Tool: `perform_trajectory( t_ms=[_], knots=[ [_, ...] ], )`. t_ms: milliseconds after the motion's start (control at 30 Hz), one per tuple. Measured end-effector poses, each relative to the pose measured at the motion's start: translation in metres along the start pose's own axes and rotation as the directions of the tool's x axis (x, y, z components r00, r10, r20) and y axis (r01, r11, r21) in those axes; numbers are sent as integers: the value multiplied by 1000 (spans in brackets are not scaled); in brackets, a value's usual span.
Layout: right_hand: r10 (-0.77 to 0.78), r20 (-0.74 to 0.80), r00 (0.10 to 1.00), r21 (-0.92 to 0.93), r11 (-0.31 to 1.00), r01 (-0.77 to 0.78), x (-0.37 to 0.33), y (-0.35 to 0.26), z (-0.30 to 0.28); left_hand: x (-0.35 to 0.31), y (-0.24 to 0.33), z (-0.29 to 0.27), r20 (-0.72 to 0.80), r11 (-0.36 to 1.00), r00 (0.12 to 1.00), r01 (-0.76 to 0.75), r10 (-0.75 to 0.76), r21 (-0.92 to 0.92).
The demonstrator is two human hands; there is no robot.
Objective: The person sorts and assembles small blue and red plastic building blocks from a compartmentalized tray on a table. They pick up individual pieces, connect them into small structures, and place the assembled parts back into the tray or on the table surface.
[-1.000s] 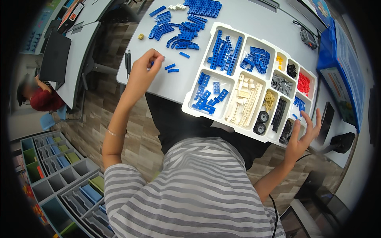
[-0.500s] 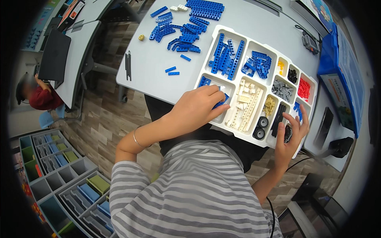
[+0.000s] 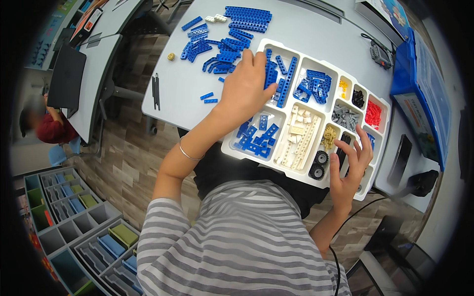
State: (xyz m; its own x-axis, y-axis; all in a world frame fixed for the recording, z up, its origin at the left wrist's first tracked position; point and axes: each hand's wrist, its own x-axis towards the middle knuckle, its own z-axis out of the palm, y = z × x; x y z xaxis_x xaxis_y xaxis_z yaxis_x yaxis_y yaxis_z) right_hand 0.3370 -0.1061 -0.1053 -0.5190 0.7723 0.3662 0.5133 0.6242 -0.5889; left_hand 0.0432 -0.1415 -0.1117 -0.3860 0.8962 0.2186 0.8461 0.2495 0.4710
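Note:
My left hand (image 3: 243, 91) is bent over the left rim of the white sorting tray (image 3: 280, 168), by its upper-left compartment. Its fingers curl downward with the tips hidden, and the thumb lies beside blue studless beams (image 3: 282, 91). Whatever the fingers hold is out of sight. Below the wrist, the lower-left compartment contains short blue beams and plates (image 3: 256, 140). My right hand (image 3: 349, 170) hovers at the tray's near right, fingers spread and empty. Under it are black rods (image 3: 344, 143) and, just left, black wheels (image 3: 317, 171). White beams (image 3: 301, 138) fill the middle compartment.
Loose blue beams (image 3: 249, 18), white pieces (image 3: 216, 18), a yellow wheel hub (image 3: 171, 56) and black rods (image 3: 156, 92) lie on the table (image 3: 190, 93). A blue bin (image 3: 419, 98) stands at right. Another person (image 3: 49, 121) sits at far left.
My left hand has moved up from the lower-left compartment to the upper-left one, uncovering the short blue pieces. My right hand has shifted slightly left. The tray appears slightly lower and left in view.

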Motion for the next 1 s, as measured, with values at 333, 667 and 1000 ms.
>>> perform_trajectory(
  t_ms=[333,667,1000],
  knots=[
    [-113,39,993,-30,993,114,27,-10,-13,4,-5,-18,137,997,990,34,-23,-73],
    [-372,221,901,31,926,375,123,-38,36,7,-11,-19,195,999,981,-3,13,-51],
    [-343,461,819,-108,894,435,189,-30,129,2,-19,-18,89,979,993,-55,73,-194]
  ],
)
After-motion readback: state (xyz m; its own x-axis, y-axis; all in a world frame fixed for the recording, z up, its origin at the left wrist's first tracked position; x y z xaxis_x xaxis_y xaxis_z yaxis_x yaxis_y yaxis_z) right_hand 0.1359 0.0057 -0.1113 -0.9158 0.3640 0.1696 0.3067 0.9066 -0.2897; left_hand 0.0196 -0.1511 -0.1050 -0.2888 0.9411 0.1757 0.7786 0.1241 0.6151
